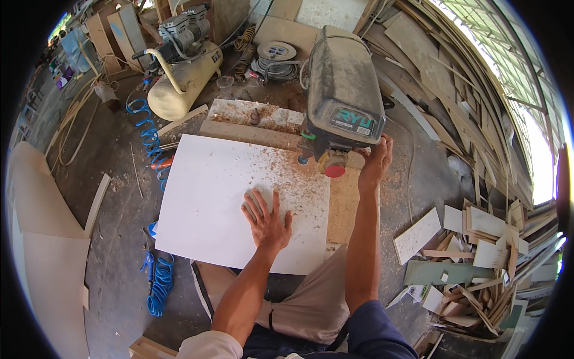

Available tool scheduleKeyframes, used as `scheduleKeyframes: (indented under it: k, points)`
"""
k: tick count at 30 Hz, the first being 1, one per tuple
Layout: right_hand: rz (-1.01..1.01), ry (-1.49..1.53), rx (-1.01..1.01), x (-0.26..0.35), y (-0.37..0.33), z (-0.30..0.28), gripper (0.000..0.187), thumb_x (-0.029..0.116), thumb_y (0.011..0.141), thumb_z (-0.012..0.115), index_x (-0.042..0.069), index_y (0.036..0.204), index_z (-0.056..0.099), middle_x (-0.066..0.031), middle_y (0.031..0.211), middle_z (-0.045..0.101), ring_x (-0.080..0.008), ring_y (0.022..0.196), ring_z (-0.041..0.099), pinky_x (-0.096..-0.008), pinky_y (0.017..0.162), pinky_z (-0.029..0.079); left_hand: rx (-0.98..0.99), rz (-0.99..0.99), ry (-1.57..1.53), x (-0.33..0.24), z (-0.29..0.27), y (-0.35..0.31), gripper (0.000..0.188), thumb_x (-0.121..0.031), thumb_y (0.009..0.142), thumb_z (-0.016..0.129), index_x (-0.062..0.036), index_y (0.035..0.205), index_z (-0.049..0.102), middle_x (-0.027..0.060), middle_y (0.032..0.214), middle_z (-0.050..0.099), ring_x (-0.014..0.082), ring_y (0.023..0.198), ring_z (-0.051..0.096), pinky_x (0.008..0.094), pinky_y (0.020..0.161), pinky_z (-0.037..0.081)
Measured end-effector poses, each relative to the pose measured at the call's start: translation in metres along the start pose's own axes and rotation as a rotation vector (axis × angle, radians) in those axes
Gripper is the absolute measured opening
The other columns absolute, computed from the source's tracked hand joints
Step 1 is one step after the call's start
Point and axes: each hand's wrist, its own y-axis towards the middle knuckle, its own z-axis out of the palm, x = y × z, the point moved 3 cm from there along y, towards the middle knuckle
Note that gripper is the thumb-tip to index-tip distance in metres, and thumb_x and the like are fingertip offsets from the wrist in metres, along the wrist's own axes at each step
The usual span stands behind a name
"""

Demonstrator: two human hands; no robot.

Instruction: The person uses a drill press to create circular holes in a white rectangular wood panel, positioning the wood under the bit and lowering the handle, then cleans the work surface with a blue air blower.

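Observation:
My left hand (266,224) lies flat on a white board (203,197), fingers spread, holding nothing. Wood shavings are scattered over the board's right half. Above its far right corner stands a dusty drill press (344,78) with a red round button (335,172) on its front. At the lower right side of the machine's head, my right hand (376,158) is closed, fingers curled. What it grips there is hidden by the hand and the housing. The machine's head covers most of the spot under it. A strip of bare wood (345,203) shows along the board's right edge.
A yellowish air compressor (185,84) stands at the far left, with a coiled blue hose (143,110) on the floor. Behind the board is a shaving-covered wooden ledge (257,113). Wood offcuts (466,251) pile up at right; long panels (442,66) lean behind them.

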Motion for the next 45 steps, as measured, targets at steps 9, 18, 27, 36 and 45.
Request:
scheduleKeyframes:
  k: [9,18,27,36,45]
  points:
    - [-0.016,0.03,-0.056,0.0,-0.001,0.006,0.03,0.036,0.11,0.042,0.009,0.112,0.054,-0.0022,0.098,0.061,-0.0135,0.083,0.065,-0.0332,0.072,0.058,0.009,-0.008,0.017,0.0,0.002,0.001,0.072,-0.056,0.105,0.027,-0.0177,0.164,0.01,0.0306,0.165,-0.007,0.0527,0.152,-0.008,0.0653,0.12,-0.003]
    - [-0.029,0.01,-0.011,0.003,-0.003,0.005,0.029,0.035,0.11,0.042,0.009,0.113,0.054,-0.0021,0.1,0.06,-0.013,0.086,0.065,-0.0343,0.072,0.059,0.008,0.0,0.027,0.001,0.002,0.001,0.072,-0.056,0.105,0.026,-0.0173,0.164,0.011,0.0312,0.165,-0.007,0.0533,0.151,-0.008,0.0656,0.12,-0.003]
    - [-0.024,0.006,0.013,-0.005,-0.003,-0.002,0.029,0.032,0.11,0.04,0.008,0.122,0.053,-0.0042,0.112,0.065,-0.0147,0.103,0.065,-0.0354,0.076,0.06,-0.005,0.01,0.013,0.0,0.001,0.0,0.072,-0.055,0.105,0.029,-0.0163,0.164,0.014,0.0314,0.165,-0.006,0.0536,0.151,-0.008,0.0659,0.12,-0.003]
    - [-0.032,0.055,-0.008,-0.007,-0.005,0.0,0.028,0.031,0.11,0.041,0.008,0.121,0.053,-0.0045,0.114,0.064,-0.0158,0.104,0.065,-0.0368,0.075,0.06,-0.001,0.007,0.019,0.001,0.002,0.001,0.073,-0.056,0.105,0.029,-0.0165,0.164,0.012,0.0313,0.165,-0.006,0.0537,0.151,-0.008,0.0659,0.12,-0.003]
    - [-0.022,0.052,-0.022,-0.007,-0.008,0.0,0.029,0.032,0.11,0.042,0.008,0.122,0.053,-0.0055,0.114,0.064,-0.0157,0.103,0.065,-0.0365,0.075,0.06,0.019,-0.001,0.017,0.0,0.001,0.001,0.073,-0.056,0.105,0.03,-0.0166,0.164,0.012,0.031,0.165,-0.007,0.0537,0.151,-0.009,0.066,0.12,-0.003]
